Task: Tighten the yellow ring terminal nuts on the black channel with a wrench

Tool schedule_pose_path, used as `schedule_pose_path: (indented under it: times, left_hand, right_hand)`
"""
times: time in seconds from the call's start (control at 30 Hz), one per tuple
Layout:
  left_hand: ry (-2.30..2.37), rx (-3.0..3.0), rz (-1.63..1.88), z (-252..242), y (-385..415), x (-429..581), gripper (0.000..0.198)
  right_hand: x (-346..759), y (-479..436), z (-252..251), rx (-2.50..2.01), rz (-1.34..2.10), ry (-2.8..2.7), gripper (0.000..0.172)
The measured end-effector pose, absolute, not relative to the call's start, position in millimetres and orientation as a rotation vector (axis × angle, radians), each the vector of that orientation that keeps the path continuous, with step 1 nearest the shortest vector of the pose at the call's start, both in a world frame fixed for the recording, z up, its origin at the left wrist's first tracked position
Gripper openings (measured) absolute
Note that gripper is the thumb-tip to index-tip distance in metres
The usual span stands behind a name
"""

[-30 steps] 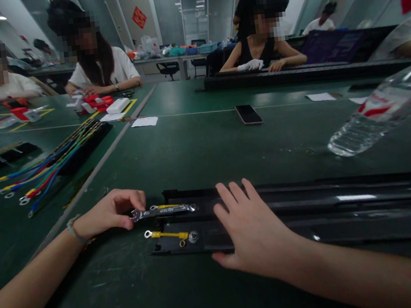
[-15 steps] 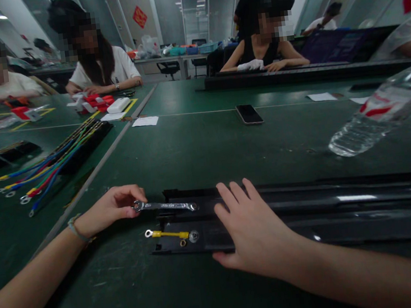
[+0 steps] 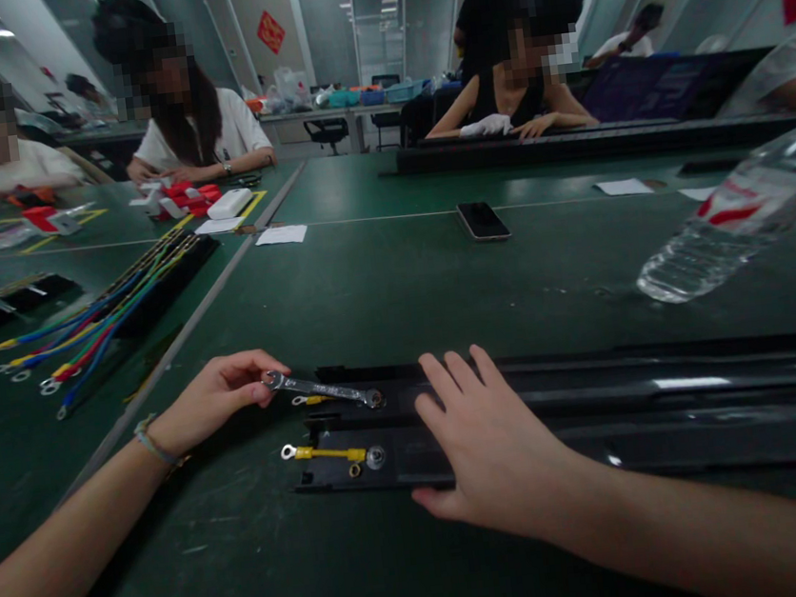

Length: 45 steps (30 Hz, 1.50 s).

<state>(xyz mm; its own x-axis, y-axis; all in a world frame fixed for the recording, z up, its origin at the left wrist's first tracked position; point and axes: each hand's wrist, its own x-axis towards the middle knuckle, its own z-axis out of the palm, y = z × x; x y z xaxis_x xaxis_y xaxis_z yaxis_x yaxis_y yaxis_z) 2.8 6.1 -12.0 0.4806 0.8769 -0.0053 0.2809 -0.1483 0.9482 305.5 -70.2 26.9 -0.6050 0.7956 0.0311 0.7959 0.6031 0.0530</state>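
My left hand (image 3: 245,378) pinches the open end of a silver combination wrench (image 3: 326,389). The wrench's ring end sits over a fastener on the farther of two long black rails (image 3: 409,395), hiding it. My right hand (image 3: 481,428) lies across both rails with its fingers spread, thumb over the near edge. A yellow lead with a ring terminal (image 3: 329,453) is on the nearer rail, its inner end at a round bolt head or washer (image 3: 376,457). Beside it is a small brass nut (image 3: 355,471). Another yellow lead (image 3: 309,400) shows partly under the wrench.
A tilted water bottle (image 3: 727,223) is at the right. Beyond the rails lies a phone (image 3: 482,221). Coloured cables with ring terminals (image 3: 106,322) spread on the left of the green table (image 3: 339,286). Several people sit across it; a white-gloved hand (image 3: 486,126) rests there.
My left hand has moved slightly up and away, swinging the wrench's handle about its ring end. The farther yellow lead's terminal now shows. My right hand stays in place.
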Motion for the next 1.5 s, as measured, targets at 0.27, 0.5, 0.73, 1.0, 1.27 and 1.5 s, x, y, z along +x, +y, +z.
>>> schedule_pose_path:
  times: [0.27, 0.5, 0.73, 1.0, 1.27, 1.5]
  left_hand:
    - [0.936, 1.693, 0.704, -11.8, 7.0, 2.0, 0.017]
    - [0.745, 1.652, 0.647, -9.2, 3.1, 3.8, 0.024]
    - [0.653, 1.644, 0.599, -10.0, 3.2, 5.7, 0.024]
    - [0.701, 1.639, 0.614, -8.9, 2.9, 5.1, 0.022]
    - [1.014, 1.661, 0.726, -12.4, 6.6, 1.7, 0.018]
    - [1.207, 1.758, 0.726, -12.1, 9.5, 5.0, 0.021]
  right_hand:
    - [304.1, -69.4, 26.2, -1.392, -0.095, -2.805, 0.066]
    - [304.3, -69.2, 26.1, -1.393, -0.09, -2.792, 0.067]
    - [304.9, -70.1, 26.4, -1.395, -0.075, -2.803, 0.067]
    - [304.7, -69.3, 26.3, -1.403, -0.057, -2.808, 0.067]
    - [304.6, -69.3, 24.8, -1.383, -0.083, -2.797, 0.068]
    - [304.4, -69.1, 26.3, -1.397, -0.064, -2.815, 0.068]
